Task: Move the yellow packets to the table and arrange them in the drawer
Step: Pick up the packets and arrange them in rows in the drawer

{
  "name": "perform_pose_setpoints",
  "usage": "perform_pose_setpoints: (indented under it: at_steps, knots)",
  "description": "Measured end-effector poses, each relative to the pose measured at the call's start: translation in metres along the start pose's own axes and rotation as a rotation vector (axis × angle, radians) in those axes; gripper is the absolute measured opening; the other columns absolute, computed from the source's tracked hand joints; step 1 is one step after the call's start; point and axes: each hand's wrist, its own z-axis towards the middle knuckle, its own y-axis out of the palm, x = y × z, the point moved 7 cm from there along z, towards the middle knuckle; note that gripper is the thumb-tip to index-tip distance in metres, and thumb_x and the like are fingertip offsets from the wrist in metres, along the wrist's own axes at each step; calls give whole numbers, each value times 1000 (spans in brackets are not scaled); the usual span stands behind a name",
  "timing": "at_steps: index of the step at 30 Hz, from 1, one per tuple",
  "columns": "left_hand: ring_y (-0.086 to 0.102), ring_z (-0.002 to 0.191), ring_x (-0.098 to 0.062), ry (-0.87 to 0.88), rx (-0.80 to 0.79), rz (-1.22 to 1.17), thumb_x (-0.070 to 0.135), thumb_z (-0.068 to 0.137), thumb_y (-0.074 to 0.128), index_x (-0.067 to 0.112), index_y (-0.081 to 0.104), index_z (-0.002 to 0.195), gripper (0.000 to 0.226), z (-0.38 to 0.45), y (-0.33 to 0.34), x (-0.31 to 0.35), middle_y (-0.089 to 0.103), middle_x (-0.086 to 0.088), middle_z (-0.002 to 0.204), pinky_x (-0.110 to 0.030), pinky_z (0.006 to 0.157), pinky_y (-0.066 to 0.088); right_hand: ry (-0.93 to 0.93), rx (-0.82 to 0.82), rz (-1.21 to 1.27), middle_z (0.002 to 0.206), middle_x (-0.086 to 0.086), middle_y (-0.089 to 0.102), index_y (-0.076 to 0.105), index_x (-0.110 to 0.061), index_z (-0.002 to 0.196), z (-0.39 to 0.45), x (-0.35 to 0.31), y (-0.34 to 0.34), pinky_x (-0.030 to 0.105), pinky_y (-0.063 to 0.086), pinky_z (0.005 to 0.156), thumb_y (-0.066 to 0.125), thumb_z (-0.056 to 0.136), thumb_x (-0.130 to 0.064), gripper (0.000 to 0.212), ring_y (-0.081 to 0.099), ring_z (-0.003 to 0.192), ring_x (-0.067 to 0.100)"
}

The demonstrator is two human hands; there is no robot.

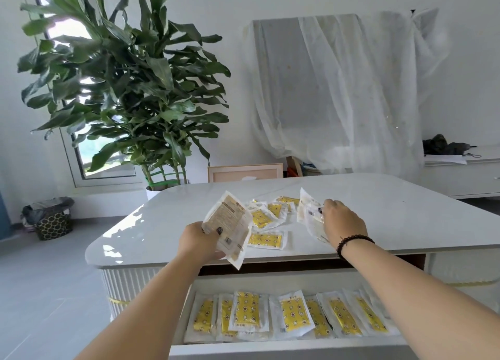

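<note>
My left hand [200, 239] grips a small stack of packets [230, 224], their printed backs facing me, over the table's near edge. My right hand [341, 219] holds another packet [309, 213] upright above the white table [405, 213]. Several yellow packets [266, 239] lie loose on the tabletop between my hands. Below, the open drawer [284, 349] holds a row of yellow packets [293, 315], overlapping side by side.
A large potted plant [130, 89] stands behind the table on the left. A patterned basket [52, 221] sits on the floor at far left. A draped white cloth [351, 89] hangs at the back, beside a low white cabinet [465, 178].
</note>
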Motion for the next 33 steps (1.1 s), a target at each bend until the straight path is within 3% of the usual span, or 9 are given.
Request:
perform_pose_setpoints:
  at_steps: [3, 7, 11, 16, 19, 24, 28, 30, 33]
  knots:
    - [69, 80, -23, 20, -42, -49, 3, 95, 53, 8, 62, 102, 13, -11, 3, 10, 69, -10, 93, -36, 60, 62, -3, 44, 66, 102, 8, 55, 47, -7, 102, 1, -8, -9, 28, 32, 54, 33, 96, -3, 17, 46, 68, 22]
    - [70, 82, -19, 57, -85, -143, 4, 95, 55, 16, 60, 90, 14, -24, 9, 25, 69, -3, 88, -31, 59, 61, -27, 81, 171, 88, 3, 50, 47, -10, 94, -5, -20, -24, 29, 35, 58, 27, 102, -24, 25, 48, 70, 21]
    - [70, 88, -22, 100, -111, -208, 4, 94, 58, 10, 61, 98, 8, -34, 15, 36, 71, -9, 95, -30, 64, 60, -82, -2, 349, 74, -3, 41, 36, -16, 68, -17, -34, -31, 28, 33, 62, 28, 101, -26, 35, 46, 73, 19]
    - [69, 82, -16, 143, -129, -222, 2, 91, 62, 14, 60, 94, 12, -43, 19, 45, 69, -7, 95, -25, 59, 59, -328, -299, 343, 108, 0, 41, 49, -12, 67, -46, -50, -27, 21, 34, 77, 37, 100, -25, 38, 47, 82, 12]
    - [69, 84, -17, 226, -113, -137, 2, 91, 61, 14, 60, 97, 13, -48, 16, 52, 68, -7, 95, -26, 58, 59, -515, -336, 164, 130, -5, 35, 63, -10, 84, -66, -48, -28, 27, 40, 93, 39, 100, -28, 34, 46, 109, 11]
    - [61, 75, -21, 763, -74, 374, 7, 89, 61, 19, 59, 80, 16, -71, 16, 75, 67, 2, 77, -40, 66, 53, -620, -226, 160, 147, -8, 16, 68, -10, 96, -82, -39, -47, 20, 31, 104, 41, 100, -31, 35, 26, 132, 11]
    - [63, 76, -19, 798, -179, 362, 7, 89, 64, 19, 62, 77, 17, -83, 29, 69, 71, 2, 83, -45, 69, 55, -827, 63, 180, 143, -2, 30, 74, -15, 94, -97, -41, -62, 18, 34, 99, 39, 94, -39, 42, 39, 122, 14]
    - [66, 83, -19, 789, -218, 310, 6, 87, 67, 14, 64, 77, 13, -87, 32, 67, 73, 0, 84, -44, 74, 56, -884, 133, 190, 126, 3, 50, 73, -14, 84, -106, -42, -61, 24, 49, 81, 42, 93, -35, 38, 56, 98, 16]
    - [67, 91, -9, 707, -225, 234, 9, 83, 73, 15, 68, 79, 8, -86, 31, 66, 74, 7, 87, -37, 85, 56, -887, 258, 182, 106, 7, 61, 66, -11, 73, -113, -45, -63, 30, 52, 57, 38, 98, -33, 43, 61, 69, 22]
